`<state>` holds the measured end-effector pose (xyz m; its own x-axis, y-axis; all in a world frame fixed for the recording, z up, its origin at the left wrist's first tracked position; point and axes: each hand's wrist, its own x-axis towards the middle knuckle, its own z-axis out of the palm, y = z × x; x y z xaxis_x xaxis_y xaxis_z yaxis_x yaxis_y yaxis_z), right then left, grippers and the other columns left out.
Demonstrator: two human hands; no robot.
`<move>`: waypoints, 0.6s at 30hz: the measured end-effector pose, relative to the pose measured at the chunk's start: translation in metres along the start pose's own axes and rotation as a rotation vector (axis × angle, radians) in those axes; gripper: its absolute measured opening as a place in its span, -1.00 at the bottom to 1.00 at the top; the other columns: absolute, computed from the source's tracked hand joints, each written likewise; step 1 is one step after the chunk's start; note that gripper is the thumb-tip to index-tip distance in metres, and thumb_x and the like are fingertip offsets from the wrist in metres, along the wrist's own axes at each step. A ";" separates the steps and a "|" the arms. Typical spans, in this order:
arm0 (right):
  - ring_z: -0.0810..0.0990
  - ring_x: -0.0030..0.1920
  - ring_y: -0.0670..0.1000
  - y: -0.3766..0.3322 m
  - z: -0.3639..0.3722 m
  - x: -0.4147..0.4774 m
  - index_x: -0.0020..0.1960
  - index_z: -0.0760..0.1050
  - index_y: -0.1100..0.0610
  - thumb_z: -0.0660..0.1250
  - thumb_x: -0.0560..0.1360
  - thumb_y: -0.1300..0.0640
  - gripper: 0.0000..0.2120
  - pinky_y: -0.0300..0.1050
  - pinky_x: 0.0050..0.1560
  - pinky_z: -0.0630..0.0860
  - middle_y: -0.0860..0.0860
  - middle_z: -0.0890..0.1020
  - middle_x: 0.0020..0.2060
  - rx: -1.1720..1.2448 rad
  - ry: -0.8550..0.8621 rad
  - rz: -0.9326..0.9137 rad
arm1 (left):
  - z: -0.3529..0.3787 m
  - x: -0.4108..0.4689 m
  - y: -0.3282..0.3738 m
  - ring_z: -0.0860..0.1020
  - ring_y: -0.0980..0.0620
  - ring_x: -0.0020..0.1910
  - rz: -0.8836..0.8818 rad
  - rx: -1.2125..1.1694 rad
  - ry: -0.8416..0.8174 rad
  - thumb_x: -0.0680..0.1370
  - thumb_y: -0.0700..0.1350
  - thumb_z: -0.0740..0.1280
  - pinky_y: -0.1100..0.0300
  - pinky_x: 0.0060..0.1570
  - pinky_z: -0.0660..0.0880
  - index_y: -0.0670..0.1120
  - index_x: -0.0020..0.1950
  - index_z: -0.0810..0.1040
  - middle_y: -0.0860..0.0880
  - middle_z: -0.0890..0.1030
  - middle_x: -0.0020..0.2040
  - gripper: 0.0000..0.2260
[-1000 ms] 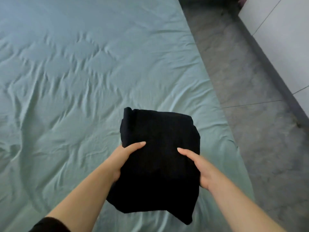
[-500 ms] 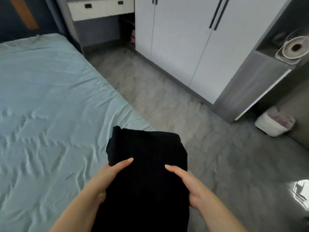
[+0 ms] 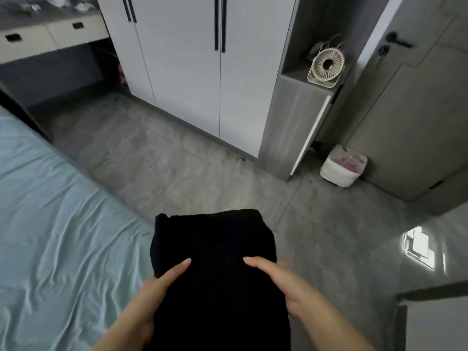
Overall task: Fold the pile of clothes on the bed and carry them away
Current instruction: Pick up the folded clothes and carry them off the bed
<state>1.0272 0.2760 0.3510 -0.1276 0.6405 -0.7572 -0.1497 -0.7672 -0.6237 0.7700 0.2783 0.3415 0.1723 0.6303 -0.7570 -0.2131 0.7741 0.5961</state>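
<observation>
A folded stack of black clothes [image 3: 215,249] is held in front of me, above the grey tiled floor just past the bed's edge. My left hand [image 3: 154,292] grips its left side, thumb lying across the top. My right hand [image 3: 286,285] grips the right side the same way. The fingers under the stack are hidden. The bed [image 3: 50,236] with its wrinkled pale teal sheet lies to my left, with no clothes on the part I see.
A white wardrobe [image 3: 192,72] with dark handles stands ahead. Right of it, a grey shelf unit holds a small fan [image 3: 326,65]. A white bin [image 3: 343,164] sits on the floor by a grey door [image 3: 410,110]. A desk with drawers [image 3: 48,34] is at the back left.
My view has swung right, from the bed to the wardrobe and door. The black stack stays in both hands and has moved off the bed, over the floor.
</observation>
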 end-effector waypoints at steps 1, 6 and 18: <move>0.71 -0.06 0.08 -0.010 -0.015 0.001 0.15 0.56 0.13 0.55 0.32 0.00 -0.54 -0.08 -0.13 0.64 0.09 0.73 -0.09 0.005 0.012 -0.005 | 0.018 0.006 0.003 0.68 -0.17 -0.02 -0.001 -0.006 -0.004 0.33 0.05 0.55 0.01 -0.06 0.61 -0.12 0.24 0.54 -0.18 0.69 0.03 -0.46; 0.72 -0.14 0.02 -0.059 -0.072 0.019 0.07 0.58 0.09 0.54 0.30 -0.02 -0.61 -0.17 -0.28 0.62 0.03 0.73 -0.15 0.010 -0.002 -0.040 | 0.079 0.042 0.033 0.69 -0.14 -0.03 0.036 -0.029 -0.011 0.29 0.08 0.58 0.08 -0.15 0.62 -0.08 0.20 0.57 -0.15 0.70 0.01 -0.46; 0.70 0.02 0.06 -0.225 -0.075 0.156 0.22 0.56 0.09 0.57 0.26 -0.11 -0.41 -0.05 -0.02 0.63 0.05 0.71 0.01 -0.105 -0.096 -0.059 | 0.100 0.159 0.178 0.69 -0.16 -0.08 0.130 -0.113 0.077 0.27 0.07 0.57 0.12 -0.30 0.63 -0.14 0.11 0.61 -0.19 0.71 -0.04 -0.49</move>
<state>1.1147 0.5462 0.3590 -0.2158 0.6812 -0.6996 -0.0569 -0.7240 -0.6874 0.8559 0.5224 0.3542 0.0635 0.7147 -0.6966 -0.3358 0.6726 0.6594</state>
